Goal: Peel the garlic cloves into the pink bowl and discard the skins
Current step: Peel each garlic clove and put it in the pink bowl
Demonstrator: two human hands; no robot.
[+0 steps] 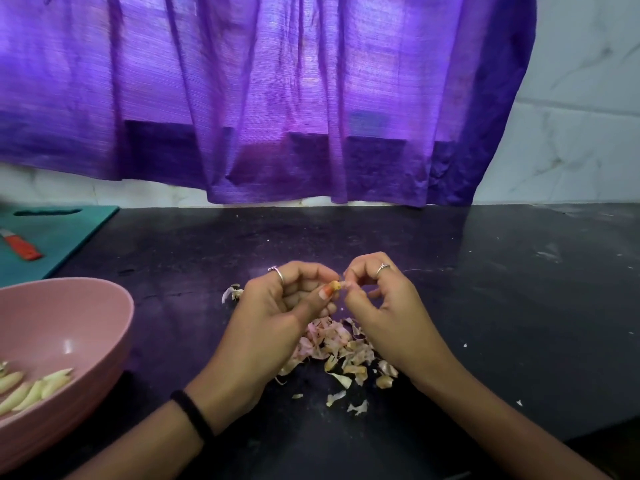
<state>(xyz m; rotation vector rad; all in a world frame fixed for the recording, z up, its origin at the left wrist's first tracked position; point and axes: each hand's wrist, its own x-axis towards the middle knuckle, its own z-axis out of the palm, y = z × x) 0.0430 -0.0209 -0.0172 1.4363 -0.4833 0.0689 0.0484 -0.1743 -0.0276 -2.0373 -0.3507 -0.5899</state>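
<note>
My left hand (277,306) pinches a small garlic clove (335,286) between thumb and fingers above the dark counter. My right hand (377,299) meets it from the right, fingertips pinching the clove's tip or its skin. Under both hands lies a pile of papery garlic skins (341,351). The pink bowl (86,306) stands at the left edge with several peeled cloves (31,389) in its bottom. A small bit of garlic with skin (231,293) lies just left of my left hand.
A teal cutting board (69,230) sits at the back left with an orange-handled knife (20,249) on it. The black counter (502,306) stretches right. A purple curtain (277,98) hangs over the tiled back wall.
</note>
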